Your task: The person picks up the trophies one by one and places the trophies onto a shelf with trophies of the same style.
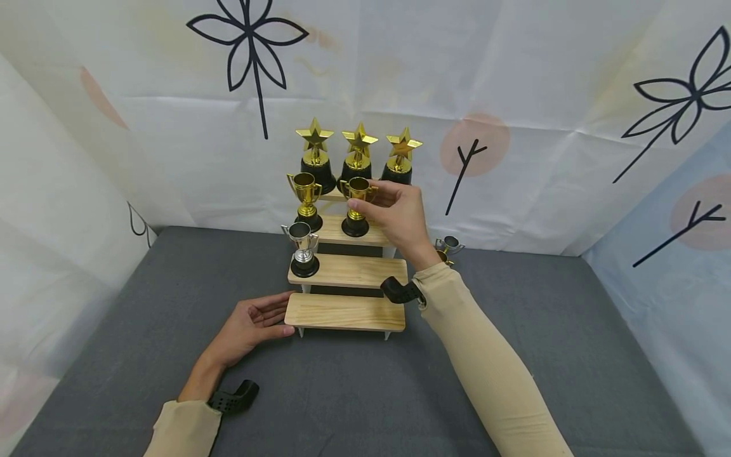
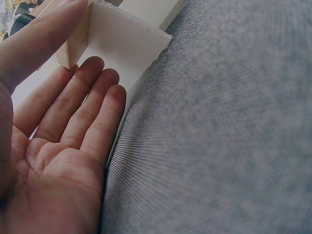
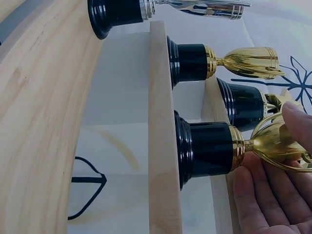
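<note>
My right hand [image 1: 400, 209] holds a gold trophy cup [image 1: 357, 189] by its bowl, thumb on the near side and fingers behind. The cup stands upright, its black base at the surface of the second tier from the top [image 1: 337, 230]. In the right wrist view the same gold cup [image 3: 273, 141] shows the thumb and fingers around its bowl. Left of it on that tier stands another gold cup [image 1: 306, 190]. My left hand [image 1: 251, 327] lies at the left end of the lowest tier [image 1: 342, 312], fingers extended; the left wrist view shows its fingertips against the white side support [image 2: 126, 44].
Three gold star trophies [image 1: 357, 152] line the top tier. A silver cup [image 1: 303, 244] stands at the left of the third tier [image 1: 354, 271]. More small cups [image 1: 450, 244] are partly hidden behind the right forearm. A printed cloth [image 1: 514, 76] hangs behind the grey table [image 1: 514, 355].
</note>
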A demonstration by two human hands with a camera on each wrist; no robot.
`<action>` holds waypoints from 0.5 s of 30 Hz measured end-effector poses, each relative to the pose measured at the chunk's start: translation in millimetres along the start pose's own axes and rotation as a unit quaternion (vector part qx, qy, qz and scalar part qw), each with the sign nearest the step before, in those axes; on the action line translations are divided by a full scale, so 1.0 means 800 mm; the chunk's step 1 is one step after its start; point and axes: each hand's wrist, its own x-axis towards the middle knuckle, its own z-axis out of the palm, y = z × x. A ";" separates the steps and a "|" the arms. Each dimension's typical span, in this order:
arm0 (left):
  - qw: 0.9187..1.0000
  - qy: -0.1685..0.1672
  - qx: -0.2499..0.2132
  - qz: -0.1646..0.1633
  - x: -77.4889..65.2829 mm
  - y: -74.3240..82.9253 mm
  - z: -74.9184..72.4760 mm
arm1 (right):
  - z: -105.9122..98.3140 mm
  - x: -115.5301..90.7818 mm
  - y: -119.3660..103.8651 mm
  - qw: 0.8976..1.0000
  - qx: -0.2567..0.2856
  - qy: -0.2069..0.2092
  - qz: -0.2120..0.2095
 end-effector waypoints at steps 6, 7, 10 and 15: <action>1.000 -0.001 -0.001 0.000 0.000 0.000 0.000 | 0.000 0.000 0.000 1.000 0.000 0.004 0.000; 1.000 0.000 -0.001 0.000 0.000 0.000 0.000 | 0.000 0.000 0.000 1.000 0.000 0.004 -0.001; 1.000 0.000 0.000 -0.001 0.000 0.000 0.000 | 0.000 -0.001 0.000 1.000 0.003 0.002 -0.002; 1.000 0.000 -0.002 -0.002 0.000 0.000 0.001 | -0.001 -0.001 0.000 1.000 0.012 0.001 -0.009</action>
